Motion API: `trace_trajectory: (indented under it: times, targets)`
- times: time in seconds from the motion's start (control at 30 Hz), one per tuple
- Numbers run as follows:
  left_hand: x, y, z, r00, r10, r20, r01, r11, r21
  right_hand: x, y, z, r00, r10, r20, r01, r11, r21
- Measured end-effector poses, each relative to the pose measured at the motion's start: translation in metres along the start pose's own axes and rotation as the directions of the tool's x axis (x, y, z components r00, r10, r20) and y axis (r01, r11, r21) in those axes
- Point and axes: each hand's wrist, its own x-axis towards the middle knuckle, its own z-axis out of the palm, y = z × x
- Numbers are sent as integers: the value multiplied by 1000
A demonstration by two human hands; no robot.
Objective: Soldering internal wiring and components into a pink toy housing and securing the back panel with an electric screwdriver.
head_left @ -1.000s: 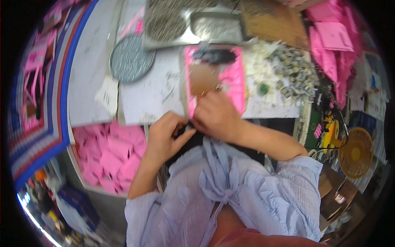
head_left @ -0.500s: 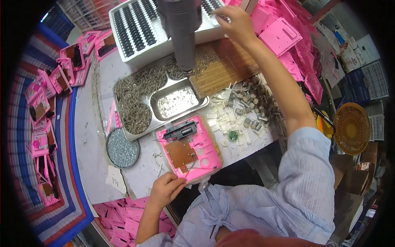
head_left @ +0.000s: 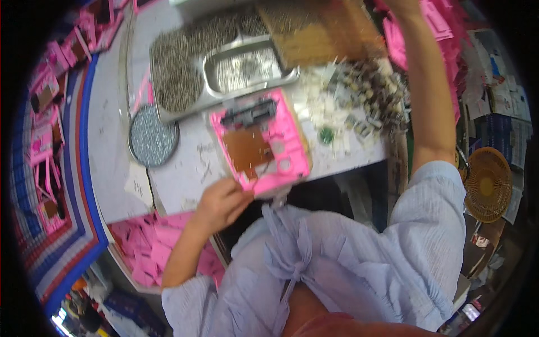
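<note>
Our left hand (head_left: 222,203) holds the pink casing (head_left: 288,128) mid-frame; we cannot tell whether our right hand (head_left: 401,4), upper right, grips.

White table (head_left: 106,135) | steel tray (head_left: 241,92), upper middle | round dish (head_left: 130,141), left | pink casing (head_left: 287,137), front edge | small parts (head_left: 362,104) scattered right

Well beyond the far right corner of the pink casing (head_left: 289,137), the right hand (head_left: 403,7) is cut off by the upper edge, its fingers out of view. At the casing's near left corner the left hand (head_left: 222,205) blurs; whether its fingers grip or merely touch is unclear. Beyond the casing, a white box (head_left: 209,7) is mostly cut off. Right of it, small parts (head_left: 373,92) smear together; to its near left, the forearm (head_left: 187,250) partly hides pink pieces (head_left: 149,247).
</note>
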Motion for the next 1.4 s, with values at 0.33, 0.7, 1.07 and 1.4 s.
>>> trace_trajectory:
  times: [0.33, 0.7, 1.07, 1.4]
  targets:
    - [-3, 5, 12, 996, -85, -31, 84, 996, -34, -229, -129, 58, 647, -75, 759, -46, 989, 137]
    - [-7, 4, 13, 996, -82, -35, 82, 997, -11, -261, -120, 66, 797, -256, 547, 204, 967, 156]
    - [-4, 8, 6, 997, -72, 1, 71, 997, 43, -247, -159, 69, 659, -66, 750, 248, 959, -134]
    - [-4, 7, 5, 997, -80, 9, 80, 997, 21, -242, -175, 70, 641, -133, 756, 354, 925, -138]
